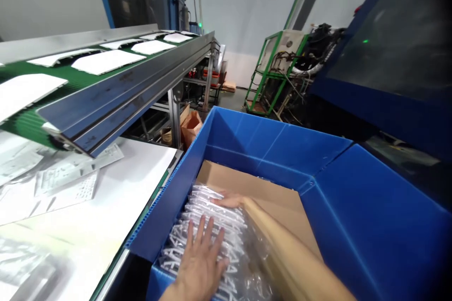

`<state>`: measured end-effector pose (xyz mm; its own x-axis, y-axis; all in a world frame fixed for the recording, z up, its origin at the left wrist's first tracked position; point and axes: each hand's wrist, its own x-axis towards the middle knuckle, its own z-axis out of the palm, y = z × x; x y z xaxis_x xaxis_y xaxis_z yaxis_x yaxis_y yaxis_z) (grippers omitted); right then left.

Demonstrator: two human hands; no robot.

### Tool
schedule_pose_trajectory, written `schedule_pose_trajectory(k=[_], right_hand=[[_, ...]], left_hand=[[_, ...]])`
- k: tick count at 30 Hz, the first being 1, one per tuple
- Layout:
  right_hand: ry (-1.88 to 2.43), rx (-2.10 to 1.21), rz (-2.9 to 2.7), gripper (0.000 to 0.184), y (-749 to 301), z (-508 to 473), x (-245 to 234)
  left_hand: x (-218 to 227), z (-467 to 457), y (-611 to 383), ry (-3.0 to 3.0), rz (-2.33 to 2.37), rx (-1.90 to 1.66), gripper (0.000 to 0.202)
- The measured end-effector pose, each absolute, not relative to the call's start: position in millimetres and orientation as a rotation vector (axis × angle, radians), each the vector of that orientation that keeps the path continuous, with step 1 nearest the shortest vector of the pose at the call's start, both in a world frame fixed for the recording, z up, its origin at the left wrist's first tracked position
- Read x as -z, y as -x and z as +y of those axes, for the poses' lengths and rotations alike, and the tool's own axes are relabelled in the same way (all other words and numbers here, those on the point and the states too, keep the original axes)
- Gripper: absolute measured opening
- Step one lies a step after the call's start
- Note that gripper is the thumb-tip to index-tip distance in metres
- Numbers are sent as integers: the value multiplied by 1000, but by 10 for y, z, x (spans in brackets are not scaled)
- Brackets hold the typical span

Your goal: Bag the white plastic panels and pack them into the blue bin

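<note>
Inside a blue corrugated plastic box (257,136), a row of parts in clear plastic bags (219,211) stands packed close together against the left wall. My left hand (202,261) lies on top of the near part of the row, its fingers spread and pointing away from me. Farther along, my right hand (231,200) rests at the far end of the same row, with its fingers stretched to the left. Neither hand is wrapped around a part. Some of the bagged parts are hidden under my hands and right forearm.
Brown cardboard (254,186) lines the box floor. To the left, several white panels (108,61) lie on a green conveyor belt (86,80) with metal side rails. Below it, a white worktop (130,169) carries papers and clear bags. A green-framed machine (271,70) stands behind.
</note>
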<state>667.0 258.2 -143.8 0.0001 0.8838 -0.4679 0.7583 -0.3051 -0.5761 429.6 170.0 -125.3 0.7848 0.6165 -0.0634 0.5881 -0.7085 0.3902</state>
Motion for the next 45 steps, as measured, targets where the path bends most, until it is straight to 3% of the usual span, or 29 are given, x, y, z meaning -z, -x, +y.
schedule_pose_trajectory(k=[8, 16, 35, 45], right_hand=[[2217, -695, -1912, 53, -6277, 2161, 1390], [2220, -260, -2007, 56, -6033, 1944, 1483], [2193, -51, -1963, 54, -5821, 1716, 1544], [2292, -412, -1698, 32, -6271, 2237, 1406]], left_hand=[[1321, 1665, -4195, -2512, 854, -126, 60], [1356, 1623, -4080, -2469, 834, -151, 58], [1291, 1654, -4003, -2339, 794, -149, 61], [1348, 1680, -3988, -2370, 789, -294, 60]])
